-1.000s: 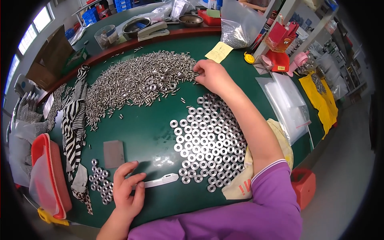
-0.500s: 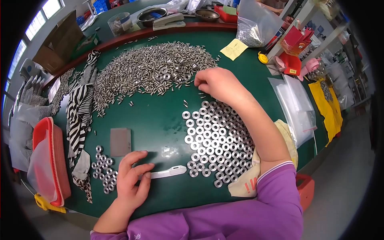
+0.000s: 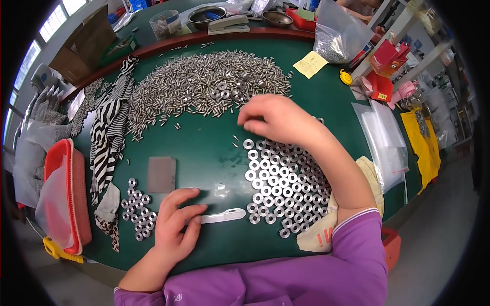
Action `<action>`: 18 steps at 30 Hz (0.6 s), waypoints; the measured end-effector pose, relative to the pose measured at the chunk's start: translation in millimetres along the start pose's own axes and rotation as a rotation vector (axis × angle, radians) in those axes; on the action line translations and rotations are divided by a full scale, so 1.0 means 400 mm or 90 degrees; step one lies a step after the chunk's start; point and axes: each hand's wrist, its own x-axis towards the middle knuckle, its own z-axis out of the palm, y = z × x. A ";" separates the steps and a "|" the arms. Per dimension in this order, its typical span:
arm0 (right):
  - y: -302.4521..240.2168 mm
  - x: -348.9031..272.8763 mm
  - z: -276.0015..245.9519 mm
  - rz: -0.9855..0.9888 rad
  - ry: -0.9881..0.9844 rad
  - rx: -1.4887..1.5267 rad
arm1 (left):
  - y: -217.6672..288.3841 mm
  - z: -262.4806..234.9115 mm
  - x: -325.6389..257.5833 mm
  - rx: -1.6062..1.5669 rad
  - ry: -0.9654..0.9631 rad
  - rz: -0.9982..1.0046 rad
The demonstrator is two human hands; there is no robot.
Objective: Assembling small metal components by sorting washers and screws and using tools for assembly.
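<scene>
The steel washers [image 3: 278, 186] lay in a dense flat patch on the green table [image 3: 204, 153], right of centre, under and beside the right forearm, with a smaller cluster of washers [image 3: 135, 206] just left of the left hand [image 3: 173, 229]. That left hand rested flat with its fingers loosely spread and released, their tips touching the end of a white plastic tool [image 3: 222, 216]. The right hand [image 3: 275, 120] hovered at the near edge of the heap of small metal pins [image 3: 204, 84], fingers curled downward in a pinch, though I could not tell whether they gripped anything.
</scene>
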 end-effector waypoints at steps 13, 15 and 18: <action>0.066 0.011 -0.047 0.067 0.227 -0.218 | 0.003 -0.115 0.158 0.083 -0.082 0.010; 0.083 0.024 -0.053 0.119 0.179 -0.178 | -0.043 -0.109 0.247 0.126 -0.076 0.070; 0.106 0.040 -0.027 0.163 0.094 -0.165 | -0.114 -0.065 0.379 0.120 -0.129 -0.066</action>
